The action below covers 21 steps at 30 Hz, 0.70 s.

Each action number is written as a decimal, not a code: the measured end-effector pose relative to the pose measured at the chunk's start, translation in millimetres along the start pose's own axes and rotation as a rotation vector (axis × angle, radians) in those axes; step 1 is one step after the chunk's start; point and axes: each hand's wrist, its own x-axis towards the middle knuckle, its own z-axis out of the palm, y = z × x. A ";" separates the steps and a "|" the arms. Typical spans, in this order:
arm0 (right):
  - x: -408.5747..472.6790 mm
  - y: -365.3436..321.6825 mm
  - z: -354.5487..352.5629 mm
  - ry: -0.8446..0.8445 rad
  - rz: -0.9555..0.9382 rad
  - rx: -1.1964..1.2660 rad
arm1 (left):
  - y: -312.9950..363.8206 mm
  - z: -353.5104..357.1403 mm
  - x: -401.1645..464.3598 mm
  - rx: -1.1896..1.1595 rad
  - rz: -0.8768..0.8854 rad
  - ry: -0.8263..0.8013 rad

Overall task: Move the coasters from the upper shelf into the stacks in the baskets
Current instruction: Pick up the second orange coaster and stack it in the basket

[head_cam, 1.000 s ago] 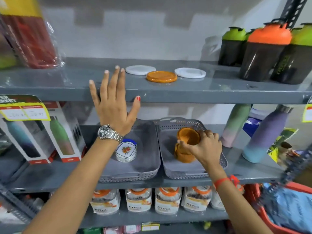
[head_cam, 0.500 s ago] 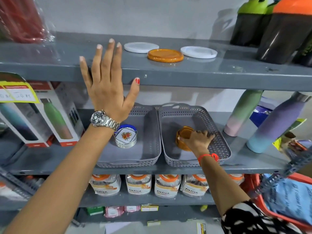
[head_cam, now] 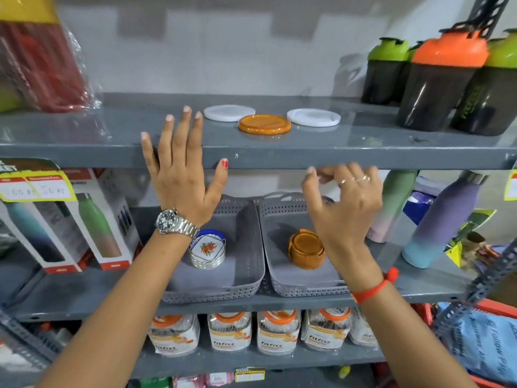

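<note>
Upper shelf [head_cam: 363, 141]: grey metal, glossy; orange coaster [head_cam: 264, 124] lies between two white coasters [head_cam: 229, 112].
Baskets [head_cam: 246, 275]: side by side, one shelf down; orange stack [head_cam: 306, 249] in the right one.
Left hand [head_cam: 181, 175]: spread flat, empty.
Right hand [head_cam: 342, 205]: loosely curled, empty.

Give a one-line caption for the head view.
Empty right hand rises toward orange coaster on upper shelf.

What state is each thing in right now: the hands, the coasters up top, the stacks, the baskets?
Left hand: open, fingers spread, empty, at the upper shelf's edge.
Right hand: loosely curled, empty, below the shelf.
Orange coaster: flat on the upper shelf.
Two white coasters: flat, either side of it.
Orange stack: upright in right basket.
Floral stack: upright in left basket.
</note>
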 end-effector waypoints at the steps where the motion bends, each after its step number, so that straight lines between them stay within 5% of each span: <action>1: 16.4 -10.3 -4.1 0.040 -0.026 0.032 | 0.3 0.2 -0.3 -0.001 -0.005 -0.004; 4: 56.7 -33.3 -2.5 -0.062 -0.038 -0.027 | 1.7 -1.6 -0.5 0.001 -0.011 -0.012; 9: 99.7 -45.3 36.7 -0.723 0.183 -0.163 | 2.2 -5.6 -0.6 -0.015 -0.016 -0.032; 12: 106.8 -46.0 56.9 -0.953 0.201 -0.170 | 1.8 -6.3 -0.7 -0.025 -0.017 -0.054; 16: 109.6 -45.1 70.1 -1.072 0.220 -0.198 | 1.8 -7.6 0.9 -0.032 -0.020 -0.068; 21: 107.2 -49.9 61.7 -0.971 0.284 -0.167 | 1.1 -9.1 1.5 -0.037 -0.008 -0.076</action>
